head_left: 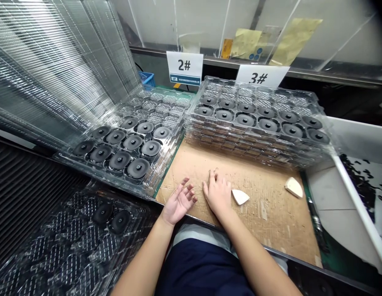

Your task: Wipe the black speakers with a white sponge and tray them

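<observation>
My left hand (180,203) is held palm up over the front edge of a cardboard sheet (262,205), its fingers loosely curled and apart, with nothing in it. Palm down, my right hand (220,194) rests on the cardboard with its fingers stretched out. Small thin dark bits or marks (213,170) lie by its fingertips; I cannot make out which. Just right of that hand is a white wedge-shaped piece (240,197). A similar cream wedge (294,187) lies farther right. Nearest my left hand, a clear plastic tray (154,183) carries several round black parts (138,167).
Stacked clear trays (255,144) with black discs stand at the back, behind signs "2#" (185,68) and "3#" (262,75). Another tray (70,246) sits lower left. On the right, a white bin (353,193) borders small black pieces (362,181). Clear ribbed sheets (55,61) rise at left.
</observation>
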